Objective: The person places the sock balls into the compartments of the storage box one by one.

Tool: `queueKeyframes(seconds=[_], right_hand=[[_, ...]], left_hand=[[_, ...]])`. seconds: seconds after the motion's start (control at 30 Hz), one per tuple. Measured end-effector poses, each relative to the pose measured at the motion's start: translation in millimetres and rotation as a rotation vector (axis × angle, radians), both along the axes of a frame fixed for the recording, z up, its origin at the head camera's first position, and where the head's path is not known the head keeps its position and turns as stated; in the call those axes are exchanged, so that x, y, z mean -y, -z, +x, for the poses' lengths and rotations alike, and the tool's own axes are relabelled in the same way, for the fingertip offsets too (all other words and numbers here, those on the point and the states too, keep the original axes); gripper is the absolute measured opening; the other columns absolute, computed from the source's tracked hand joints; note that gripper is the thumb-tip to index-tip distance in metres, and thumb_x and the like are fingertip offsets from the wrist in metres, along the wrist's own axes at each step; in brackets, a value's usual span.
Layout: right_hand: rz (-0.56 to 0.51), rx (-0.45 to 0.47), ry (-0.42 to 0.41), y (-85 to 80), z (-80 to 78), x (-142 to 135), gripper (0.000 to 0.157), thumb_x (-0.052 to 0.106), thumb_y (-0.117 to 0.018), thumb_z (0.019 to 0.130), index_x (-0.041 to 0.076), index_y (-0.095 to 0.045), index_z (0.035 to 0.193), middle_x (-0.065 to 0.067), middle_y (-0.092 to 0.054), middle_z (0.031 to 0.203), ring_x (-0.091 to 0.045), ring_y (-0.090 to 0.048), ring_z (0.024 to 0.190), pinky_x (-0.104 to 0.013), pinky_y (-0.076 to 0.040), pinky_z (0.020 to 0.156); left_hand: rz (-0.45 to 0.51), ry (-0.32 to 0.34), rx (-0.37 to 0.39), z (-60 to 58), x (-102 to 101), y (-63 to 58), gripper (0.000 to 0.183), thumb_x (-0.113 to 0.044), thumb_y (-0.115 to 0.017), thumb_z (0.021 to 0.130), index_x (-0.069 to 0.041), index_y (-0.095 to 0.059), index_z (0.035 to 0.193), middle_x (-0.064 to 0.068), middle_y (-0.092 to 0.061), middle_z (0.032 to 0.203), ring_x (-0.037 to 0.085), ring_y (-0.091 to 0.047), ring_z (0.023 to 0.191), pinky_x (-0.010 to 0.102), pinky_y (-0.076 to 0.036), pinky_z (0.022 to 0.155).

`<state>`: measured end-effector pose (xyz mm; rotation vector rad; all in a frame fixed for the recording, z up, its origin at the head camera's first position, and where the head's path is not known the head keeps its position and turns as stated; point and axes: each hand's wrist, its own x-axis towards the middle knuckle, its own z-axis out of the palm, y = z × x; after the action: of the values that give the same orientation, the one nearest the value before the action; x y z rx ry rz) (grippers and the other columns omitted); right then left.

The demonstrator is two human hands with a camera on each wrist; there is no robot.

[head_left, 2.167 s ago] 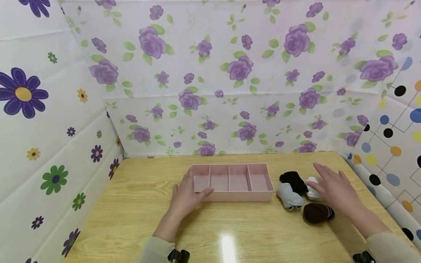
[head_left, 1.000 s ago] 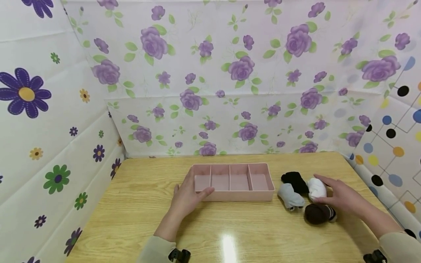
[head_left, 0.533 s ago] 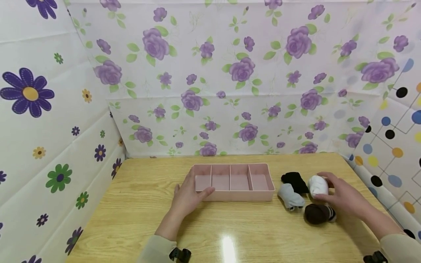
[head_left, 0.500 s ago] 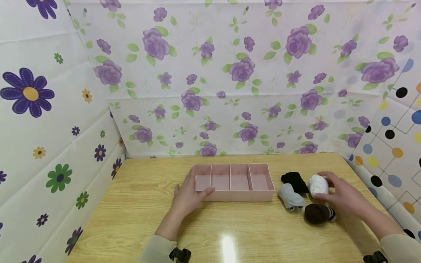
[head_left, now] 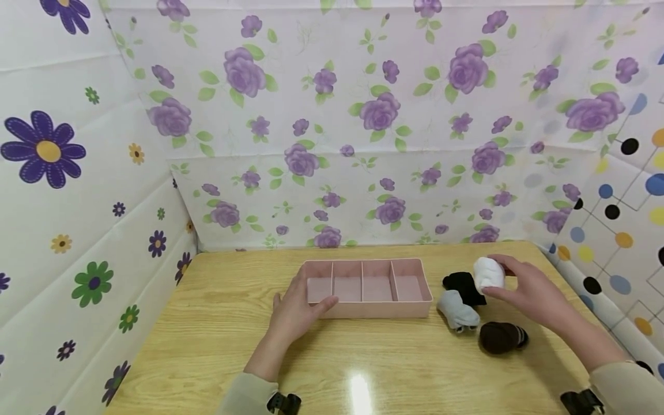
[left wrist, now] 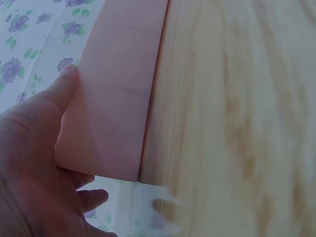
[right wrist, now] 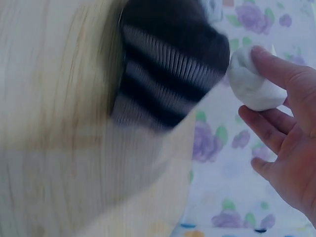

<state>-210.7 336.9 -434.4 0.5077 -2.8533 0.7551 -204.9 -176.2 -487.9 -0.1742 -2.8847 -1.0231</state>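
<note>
A pink storage box (head_left: 378, 310) with several compartments in a row stands on the table. My left hand (head_left: 294, 311) holds its left end, the thumb over the front rim and the fingers along the end wall; the left wrist view shows this corner of the box (left wrist: 111, 98) too. On the right, my right hand (head_left: 534, 291) pinches a rolled white sock (head_left: 489, 274) between thumb and fingers, above the table. Beneath and beside it lie a black sock bundle (head_left: 463, 286), a grey one (head_left: 457, 311) and a dark brown one (head_left: 502, 338) with striped cuff.
The wooden table (head_left: 218, 323) ends at a floral cloth wall (head_left: 363, 173) behind. Another flowered cloth (head_left: 104, 230) stands on the left and a dotted one (head_left: 617, 253) on the right.
My right hand has closed on the white sock, lifted it off the table and moved it slightly left and away. The left hand and the box stay put.
</note>
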Motion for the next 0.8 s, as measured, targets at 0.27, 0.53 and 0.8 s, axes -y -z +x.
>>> queueKeyframes(seconds=[0.27, 0.53, 0.8], right_hand=[[-0.053, 0.027, -0.017, -11.0, 1.8, 34.0, 0.077, 0.035, -0.085, 0.101, -0.003, -0.051, 0.159, -0.020, -0.070, 0.133, -0.043, -0.066, 0.120, -0.060, -0.058, 0.088], [-0.116, 0.053, -0.052, -14.0, -0.8, 62.3, 0.076, 0.036, -0.083, 0.103, 0.000, -0.050, 0.162, -0.020, -0.067, 0.140, -0.044, -0.064, 0.127, -0.059, -0.059, 0.093], [-0.147, 0.081, -0.074, -17.4, -4.5, 87.2, 0.076, 0.034, -0.082, 0.103, 0.004, -0.048, 0.164, -0.019, -0.065, 0.145, -0.043, -0.064, 0.130, -0.049, -0.063, 0.088]], left_hand=[[-0.012, 0.000, -0.010, -0.2, 0.0, 0.5, 0.114, -0.070, -0.074, 0.098, -0.013, -0.016, 0.178, 0.014, -0.029, 0.180, 0.038, -0.035, 0.162, 0.085, -0.009, 0.122], [-0.009, -0.004, -0.007, 0.6, -0.5, -0.6, 0.115, -0.068, -0.075, 0.098, -0.012, -0.016, 0.178, 0.014, -0.031, 0.179, 0.038, -0.034, 0.163, 0.084, -0.008, 0.123], [-0.016, -0.009, -0.001, 0.0, -0.9, -1.2, 0.115, -0.068, -0.075, 0.098, -0.012, -0.014, 0.179, 0.015, -0.032, 0.179, 0.038, -0.036, 0.162, 0.084, -0.007, 0.123]])
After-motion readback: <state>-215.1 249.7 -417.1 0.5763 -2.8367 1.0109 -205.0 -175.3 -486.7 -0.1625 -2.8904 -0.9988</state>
